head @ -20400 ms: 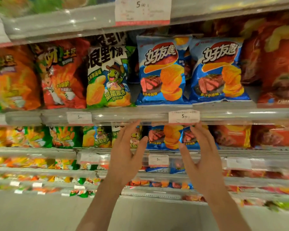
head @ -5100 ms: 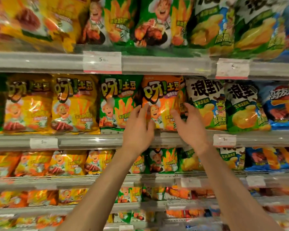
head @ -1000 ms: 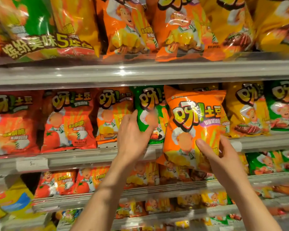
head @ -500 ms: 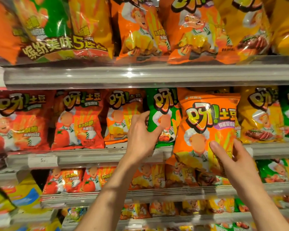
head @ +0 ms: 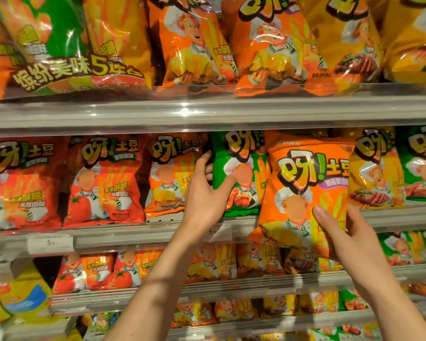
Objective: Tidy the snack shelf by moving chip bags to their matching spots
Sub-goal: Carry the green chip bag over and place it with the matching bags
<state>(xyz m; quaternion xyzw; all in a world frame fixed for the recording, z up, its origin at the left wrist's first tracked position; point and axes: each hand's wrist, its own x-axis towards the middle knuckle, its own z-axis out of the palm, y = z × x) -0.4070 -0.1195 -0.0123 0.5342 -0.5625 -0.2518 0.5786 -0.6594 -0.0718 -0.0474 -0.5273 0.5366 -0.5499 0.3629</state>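
Packed shop shelving, tier on tier of chip bags behind grey rails. Middle tier (head: 133,235) at the centre of the work.

Out in front of that tier, right of centre: orange bag (head: 305,193), off the shelf, tilted slightly, lower corner hanging below the rail. Gripped at its lower right by the right hand (head: 349,237), thumb across the front, fingers behind. Much as half a second ago, only held a little nearer.

Just left of it, standing on the shelf: green bag (head: 239,173). Clasped by the left hand (head: 204,195), thumb lying over the front. Fingers now tucked round its left edge, where a second ago lay more on the face. Probably means the green bag is about to be pulled or pushed aside, opening a slot next to the matching orange pack (head: 167,178) on its left.

Further left, red tomato bags (head: 103,183); to the right, a yellow bag (head: 374,168), partly covered by the held one. Above, the upper shelf (head: 207,112) with bigger packs.

Hidden: right fingers behind the orange bag, most left fingers behind the green one, and whatever stands on the shelf behind the held bag. Price label (head: 217,232) half covered by the left wrist; the clear one (head: 49,242) too small to read fully.
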